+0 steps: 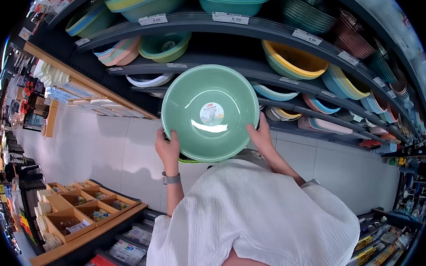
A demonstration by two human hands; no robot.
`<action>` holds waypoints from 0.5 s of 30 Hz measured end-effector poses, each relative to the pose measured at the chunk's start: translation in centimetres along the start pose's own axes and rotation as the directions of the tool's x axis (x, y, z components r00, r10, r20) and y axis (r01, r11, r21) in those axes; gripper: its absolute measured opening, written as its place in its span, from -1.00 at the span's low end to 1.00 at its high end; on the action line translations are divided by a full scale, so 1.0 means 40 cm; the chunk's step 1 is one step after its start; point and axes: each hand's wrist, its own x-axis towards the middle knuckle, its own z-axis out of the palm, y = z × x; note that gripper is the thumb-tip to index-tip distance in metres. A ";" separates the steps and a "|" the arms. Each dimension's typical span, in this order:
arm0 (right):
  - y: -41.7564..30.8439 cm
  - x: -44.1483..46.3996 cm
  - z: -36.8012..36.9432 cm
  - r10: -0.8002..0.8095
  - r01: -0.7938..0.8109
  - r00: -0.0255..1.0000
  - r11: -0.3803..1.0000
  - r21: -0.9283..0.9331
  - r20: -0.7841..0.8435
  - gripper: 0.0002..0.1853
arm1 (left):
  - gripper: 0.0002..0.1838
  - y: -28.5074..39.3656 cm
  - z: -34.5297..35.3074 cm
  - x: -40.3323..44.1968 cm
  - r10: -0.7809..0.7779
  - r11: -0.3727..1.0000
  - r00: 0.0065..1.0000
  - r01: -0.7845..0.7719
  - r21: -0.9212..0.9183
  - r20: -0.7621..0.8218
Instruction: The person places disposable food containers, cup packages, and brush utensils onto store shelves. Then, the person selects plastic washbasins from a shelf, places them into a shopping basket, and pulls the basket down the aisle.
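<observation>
A round green plastic basin (212, 138) faces up at me, with a round printed sticker (211, 114) on its inner bottom. My left hand (167, 147) grips the rim at the lower left, thumb inside and fingers beneath, mostly hidden. On the right side of the rim my right hand (261, 135) grips likewise, thumb over the edge. The basin is held in front of my body, before the shelves.
Dark shelves (226, 68) ahead carry stacked basins, including a green basin (164, 46) and yellow basins (295, 60). Price tags (229, 18) line the shelf edges. A wooden compartment display (96, 209) stands at the lower left. Pale floor tiles (109, 146) show below.
</observation>
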 end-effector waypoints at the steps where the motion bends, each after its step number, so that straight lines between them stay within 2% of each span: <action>1: -0.010 0.005 -0.002 0.000 0.000 1.000 1.000 0.004 -0.007 -0.47 | -0.62 0.012 0.010 0.005 0.006 1.000 1.000 -0.006 0.001 0.005; 3: -0.032 0.026 -0.005 -0.095 0.100 0.994 0.989 0.108 -0.053 -0.48 | -0.56 0.042 0.042 0.011 0.017 0.908 0.998 0.012 -0.419 0.066; 4: -0.039 0.040 -0.009 -0.094 0.100 0.994 0.989 0.110 -0.062 -0.48 | -0.56 0.057 0.058 0.008 0.022 0.909 0.997 0.010 -0.417 0.072; 6: -0.050 0.069 -0.020 0.013 -0.001 0.998 0.984 0.176 -0.068 -0.46 | -0.36 0.085 0.093 -0.008 -0.068 0.829 0.969 0.188 -0.527 0.239; 10: -0.077 0.120 -0.041 0.061 -0.039 0.994 0.971 0.235 -0.087 -0.47 | -0.22 0.099 0.159 -0.033 -0.082 0.799 0.942 0.258 -0.544 0.326; 13: -0.120 0.146 -0.063 0.078 -0.056 0.995 0.947 0.317 -0.058 -0.48 | -0.24 0.153 0.189 -0.009 -0.008 0.752 0.961 0.188 -0.632 0.277; 14: -0.127 0.159 -0.061 0.024 -0.005 0.998 0.943 0.333 -0.053 -0.47 | -0.24 0.164 0.203 0.012 -0.003 0.753 0.962 0.183 -0.632 0.274; 15: -0.137 0.170 -0.055 -0.030 0.045 0.998 0.937 0.348 -0.048 -0.46 | -0.35 0.174 0.217 0.045 -0.028 0.743 0.970 0.182 -0.644 0.242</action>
